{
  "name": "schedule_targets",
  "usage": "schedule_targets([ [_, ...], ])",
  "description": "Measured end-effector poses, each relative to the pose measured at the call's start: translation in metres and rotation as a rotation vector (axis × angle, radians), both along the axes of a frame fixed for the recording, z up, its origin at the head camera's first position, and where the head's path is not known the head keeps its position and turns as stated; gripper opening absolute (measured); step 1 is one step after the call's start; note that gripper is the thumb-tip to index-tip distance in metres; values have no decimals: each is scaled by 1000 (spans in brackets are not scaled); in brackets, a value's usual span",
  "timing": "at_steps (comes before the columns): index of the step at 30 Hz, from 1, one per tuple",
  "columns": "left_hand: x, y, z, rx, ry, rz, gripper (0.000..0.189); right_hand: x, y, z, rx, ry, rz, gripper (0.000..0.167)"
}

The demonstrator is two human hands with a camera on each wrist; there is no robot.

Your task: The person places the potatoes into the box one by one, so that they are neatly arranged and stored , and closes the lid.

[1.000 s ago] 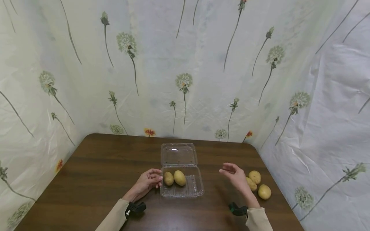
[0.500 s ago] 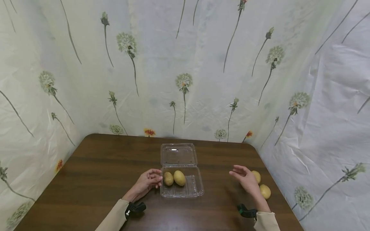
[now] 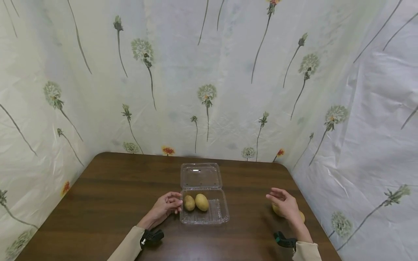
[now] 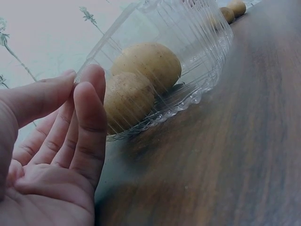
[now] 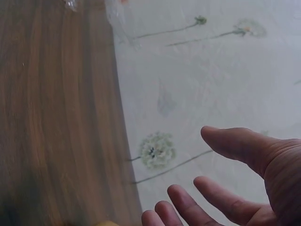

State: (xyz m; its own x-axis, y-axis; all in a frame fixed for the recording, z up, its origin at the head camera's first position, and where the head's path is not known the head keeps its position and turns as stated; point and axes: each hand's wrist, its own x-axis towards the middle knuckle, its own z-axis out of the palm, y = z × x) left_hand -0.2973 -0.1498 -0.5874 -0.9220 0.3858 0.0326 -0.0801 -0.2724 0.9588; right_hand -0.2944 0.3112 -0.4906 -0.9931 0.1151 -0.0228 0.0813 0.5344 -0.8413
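Note:
My left hand pinches the left rim of a clear plastic clamshell container, whose lid lies folded back. In the left wrist view, thumb and fingertips meet on the container's edge. Two potatoes, a smaller one and a larger one, sit side by side at the container's left. My right hand hovers over the loose potatoes at the right, thumb and fingers apart, holding nothing. Parts of a near potato and another potato show around it; the hand covers the rest.
The brown wooden table extends around the container, with its right edge close beyond the loose potatoes. A flowered curtain hangs behind and along both sides. Each wrist carries a black band with a small device.
My right hand has moved right, over the loose potatoes, and now hides most of them. The left hand stays on the container's rim, and the two potatoes inside have not moved.

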Motion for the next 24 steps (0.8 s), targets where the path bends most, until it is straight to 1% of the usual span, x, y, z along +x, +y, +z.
schedule_targets([
  [2,0,0,0,-1,4,-3,40,1,4,0,21,-7,-7,71],
  [6,0,0,0,1,6,-2,39,2,12,0,17,-23,-13,75],
  [9,1,0,0,1,1,-1,37,2,19,-1,13,-37,-19,76],
  [16,2,0,-1,9,-13,-2,39,7,31,-2,50,-62,-48,78],
  [19,1,0,0,11,-14,-1,38,7,35,-4,72,-63,-45,77],
  [24,0,0,-1,11,-1,1,35,5,40,-7,122,-55,-13,75],
])
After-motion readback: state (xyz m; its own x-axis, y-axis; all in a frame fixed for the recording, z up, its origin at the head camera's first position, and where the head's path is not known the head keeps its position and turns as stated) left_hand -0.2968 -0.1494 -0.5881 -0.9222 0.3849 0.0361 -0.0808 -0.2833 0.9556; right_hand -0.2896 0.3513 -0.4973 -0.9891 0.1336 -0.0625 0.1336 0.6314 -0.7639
